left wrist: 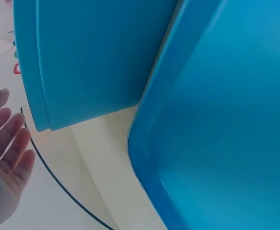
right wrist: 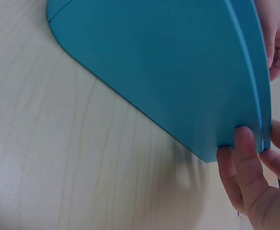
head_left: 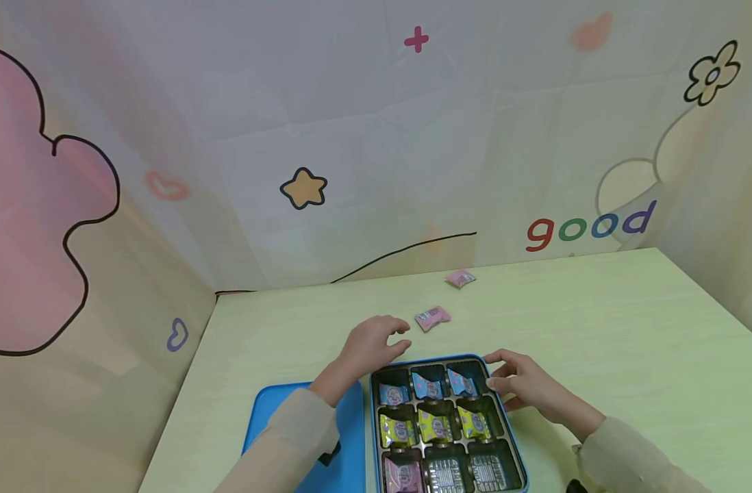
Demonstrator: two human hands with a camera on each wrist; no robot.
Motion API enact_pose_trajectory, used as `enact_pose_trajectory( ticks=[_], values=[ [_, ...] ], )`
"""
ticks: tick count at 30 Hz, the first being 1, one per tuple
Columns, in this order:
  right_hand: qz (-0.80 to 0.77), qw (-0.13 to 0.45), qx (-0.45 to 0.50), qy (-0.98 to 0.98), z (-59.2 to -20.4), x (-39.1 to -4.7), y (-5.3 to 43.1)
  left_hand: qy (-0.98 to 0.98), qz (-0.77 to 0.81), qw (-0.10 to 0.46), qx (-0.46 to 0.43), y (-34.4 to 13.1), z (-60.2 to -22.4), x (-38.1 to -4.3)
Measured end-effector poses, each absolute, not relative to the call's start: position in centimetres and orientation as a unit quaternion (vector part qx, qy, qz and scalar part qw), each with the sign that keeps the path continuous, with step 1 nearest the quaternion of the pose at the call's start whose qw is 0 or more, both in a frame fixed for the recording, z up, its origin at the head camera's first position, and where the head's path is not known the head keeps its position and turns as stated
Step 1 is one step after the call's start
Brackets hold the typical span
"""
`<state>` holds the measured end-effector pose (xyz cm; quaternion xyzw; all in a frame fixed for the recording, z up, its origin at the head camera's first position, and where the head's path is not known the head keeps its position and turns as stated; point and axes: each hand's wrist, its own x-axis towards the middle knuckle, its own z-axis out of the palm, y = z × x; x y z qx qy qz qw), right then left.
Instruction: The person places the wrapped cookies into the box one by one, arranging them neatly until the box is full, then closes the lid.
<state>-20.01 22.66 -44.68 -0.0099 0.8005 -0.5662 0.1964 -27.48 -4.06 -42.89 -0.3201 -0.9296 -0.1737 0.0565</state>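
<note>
A blue box with a black divided insert stands in front of me. Its far row holds blue-wrapped candies, its middle row yellow-wrapped candies, and its near left compartment a pink-wrapped candy. My right hand grips the far right corner, thumb at the rim and fingers against the outer wall. Beyond the far left corner my left hand reaches over with fingers apart and nothing between them. Just past its fingertips lies a pink candy on the table.
Left of the box, under my left forearm, lies a blue lid. Another pink candy rests near the table's back edge. A printed cloth hangs behind the pale wooden table.
</note>
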Motion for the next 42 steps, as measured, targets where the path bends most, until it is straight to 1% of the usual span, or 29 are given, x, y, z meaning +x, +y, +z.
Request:
enact_pose_trajectory(
  ticks=[7, 26, 42],
  values=[
    [-0.564, 0.197, -0.010, 0.802, -44.8, -20.0, 22.6, -0.941, -0.149, 0.023, -0.304, -3.3, -43.1, -28.4],
    [-0.568, 0.199, -0.012, 0.799, -44.7, -19.9, 22.7, -0.956, -0.115, -0.042, -0.268, -1.5, -43.7, -29.9],
    [-0.572, 0.203, -0.018, 0.794, -44.5, -19.9, 22.8, -0.963, -0.063, -0.062, -0.254, 0.0, -44.8, -30.8]
  ],
)
